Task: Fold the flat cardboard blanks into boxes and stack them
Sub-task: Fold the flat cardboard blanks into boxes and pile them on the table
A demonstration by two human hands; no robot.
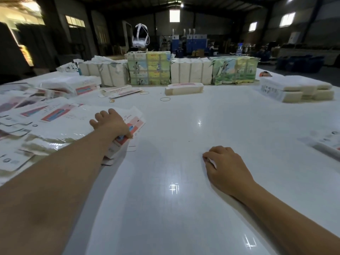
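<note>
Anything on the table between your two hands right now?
In the head view, the stretch of glossy white table between the left hand, on the pink-printed flat cardboard blanks, and the right hand is bare.

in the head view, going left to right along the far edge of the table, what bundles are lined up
white strapped bundle → green and yellow printed bundle → second white strapped bundle → green printed bundle

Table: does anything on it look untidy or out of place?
Yes. The flat blanks on the left lie fanned out and askew, not squared. Loose rubber bands lie scattered on the table.
</note>
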